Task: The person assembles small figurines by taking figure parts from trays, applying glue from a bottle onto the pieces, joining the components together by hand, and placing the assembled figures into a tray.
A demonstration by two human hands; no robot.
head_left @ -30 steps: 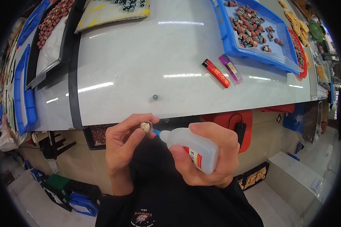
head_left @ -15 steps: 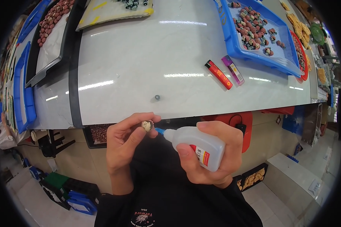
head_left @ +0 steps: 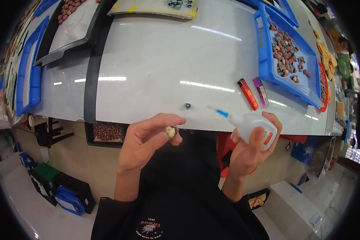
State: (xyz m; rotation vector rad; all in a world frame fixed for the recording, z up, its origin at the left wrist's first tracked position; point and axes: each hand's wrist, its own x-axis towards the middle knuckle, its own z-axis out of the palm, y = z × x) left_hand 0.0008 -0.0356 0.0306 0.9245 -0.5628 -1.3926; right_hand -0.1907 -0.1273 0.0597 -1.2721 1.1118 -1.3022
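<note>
Between the thumb and fingers of my left hand [head_left: 145, 143] is a small round figurine piece [head_left: 171, 132], cream on one side and dark around it. My right hand [head_left: 250, 154] is wrapped round a white squeeze bottle [head_left: 254, 130], whose blue needle tip [head_left: 222, 113] points up and left, apart from the piece. A tiny dark round part [head_left: 187, 106] lies on the white table [head_left: 156, 64], just beyond my left fingertips. Past the bottle, a red lighter [head_left: 248, 94] and a purple lighter [head_left: 261, 92] lie side by side.
At the right, a blue tray [head_left: 268, 76] holds many reddish and green pieces. A black tray [head_left: 64, 54] with round reddish pieces stands at the left. A yellow-marked pad [head_left: 152, 10] bears dark parts at the back. Below the table edge sits a bin of small brown-red pieces [head_left: 107, 132].
The bottle has moved right, away from the piece, and its needle now points over the table. My left hand still holds the piece. The whole view has shifted.
</note>
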